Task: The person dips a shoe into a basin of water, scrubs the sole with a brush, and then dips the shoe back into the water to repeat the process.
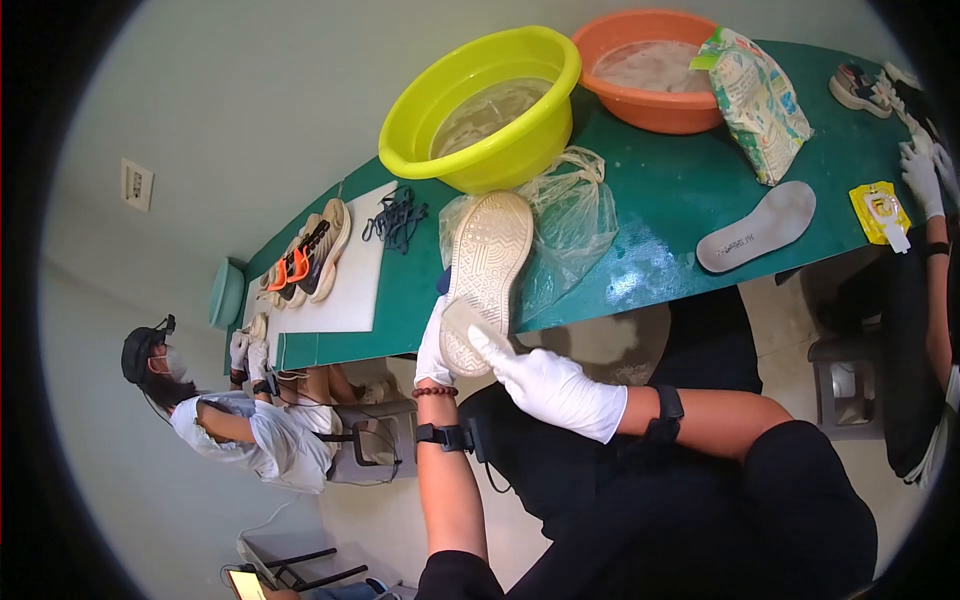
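Observation:
My gloved left hand (pixel 433 345) grips a shoe (pixel 492 245) from its far side. The shoe's pale patterned sole faces me and its toe points up toward the basins; the upper is mostly hidden. My gloved right hand (pixel 550 385) is closed on a small pale flat object (pixel 466 322), pressed against the heel end of the sole; its kind is not plain. Behind the shoe lies a clear plastic bag (pixel 572 225) on the green table (pixel 645 180). A grey insole (pixel 757 228) rests flat on the table to the right.
A yellow-green basin (pixel 400 150) and an orange basin (pixel 655 108) hold cloudy water. Beside them leans a detergent bag (pixel 765 110). Dark laces (pixel 397 217) and several shoes (pixel 310 255) lie left; a yellow packet (pixel 880 212) lies right. Co-workers sit at both ends.

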Available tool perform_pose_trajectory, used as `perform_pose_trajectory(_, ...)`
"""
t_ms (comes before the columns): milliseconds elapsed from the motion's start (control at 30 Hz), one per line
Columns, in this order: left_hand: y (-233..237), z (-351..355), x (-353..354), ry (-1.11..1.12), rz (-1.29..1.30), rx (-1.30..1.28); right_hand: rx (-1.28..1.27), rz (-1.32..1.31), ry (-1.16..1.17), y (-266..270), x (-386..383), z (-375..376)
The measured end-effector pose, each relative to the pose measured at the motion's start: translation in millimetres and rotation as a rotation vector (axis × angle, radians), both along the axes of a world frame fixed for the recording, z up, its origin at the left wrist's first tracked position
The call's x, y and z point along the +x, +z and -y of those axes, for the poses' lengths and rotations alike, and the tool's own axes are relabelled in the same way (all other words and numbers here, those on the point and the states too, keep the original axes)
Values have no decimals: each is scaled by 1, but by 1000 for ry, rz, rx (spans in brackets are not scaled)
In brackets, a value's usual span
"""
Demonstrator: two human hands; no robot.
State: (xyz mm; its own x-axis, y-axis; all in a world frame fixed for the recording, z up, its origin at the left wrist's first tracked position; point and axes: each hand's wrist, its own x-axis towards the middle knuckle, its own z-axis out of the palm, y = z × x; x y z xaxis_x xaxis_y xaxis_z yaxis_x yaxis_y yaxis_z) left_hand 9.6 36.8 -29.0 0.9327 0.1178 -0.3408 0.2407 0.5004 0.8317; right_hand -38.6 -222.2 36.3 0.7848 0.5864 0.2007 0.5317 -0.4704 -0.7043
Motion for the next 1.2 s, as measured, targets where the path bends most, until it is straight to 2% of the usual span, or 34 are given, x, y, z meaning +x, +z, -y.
perform_pose_trajectory(33,-2,-3,-1,-3,-7,57,54,32,45,0,-3,0)
perform_pose_trajectory(100,2,5,0,9,-7,-29,-42,-74,-111,-1,40,4)
perform_pose_trajectory(133,8,11,0,16,-3,-76,6,-71,-281,-5,67,3)
perform_pose_trajectory(167,7,12,-1,18,-15,-92,109,-66,-323,-25,95,6)
perform_pose_trajectory(233,10,13,3,22,-24,-125,36,-76,-358,-17,87,2)
perform_pose_trajectory(300,12,11,4,-55,35,-62,-78,36,-202,-10,26,-3)
perform_pose_trajectory(333,10,12,-1,-91,55,-33,-41,68,-116,-14,-3,-5)
perform_pose_trajectory(367,13,17,-5,-63,23,-29,-35,40,9,-8,-24,2)
perform_pose_trajectory(400,23,24,-6,-38,-4,-23,-84,65,14,-10,-17,4)
perform_pose_trajectory(433,28,27,-7,-12,-31,-17,-132,90,21,-11,-6,5)
perform_pose_trajectory(467,14,19,0,-82,31,-34,-149,74,-104,-11,17,7)
perform_pose_trajectory(567,17,23,2,-23,-46,-150,-175,-6,-358,-35,122,8)
perform_pose_trajectory(667,22,26,1,-9,-25,-127,119,33,-276,-34,103,1)
perform_pose_trajectory(700,18,23,3,-9,18,-38,-46,-81,-203,-9,63,-1)
perform_pose_trajectory(733,9,18,1,-6,55,49,-129,-115,-34,6,35,1)
perform_pose_trajectory(767,3,14,-1,-5,93,137,-44,-24,102,3,17,1)
perform_pose_trajectory(800,5,10,-3,-14,-24,32,-113,-25,83,15,27,2)
perform_pose_trajectory(833,6,11,-3,-13,-33,-21,-183,-30,69,28,42,4)
perform_pose_trajectory(867,8,14,1,-13,-36,-76,-76,27,-32,14,72,-1)
perform_pose_trajectory(933,14,22,4,-1,-38,-115,-113,-30,-256,-3,138,-1)
perform_pose_trajectory(1000,22,28,-1,28,-42,-74,-17,55,-194,-8,146,1)
perform_pose_trajectory(1100,41,43,-7,52,-36,0,-74,131,-28,8,70,0)
perform_pose_trajectory(1133,12,25,2,-22,53,-49,-171,66,87,18,46,4)
perform_pose_trajectory(1167,25,34,0,-40,98,134,1,172,200,3,43,4)
perform_pose_trajectory(1200,22,28,3,-91,100,13,-75,162,131,7,57,8)
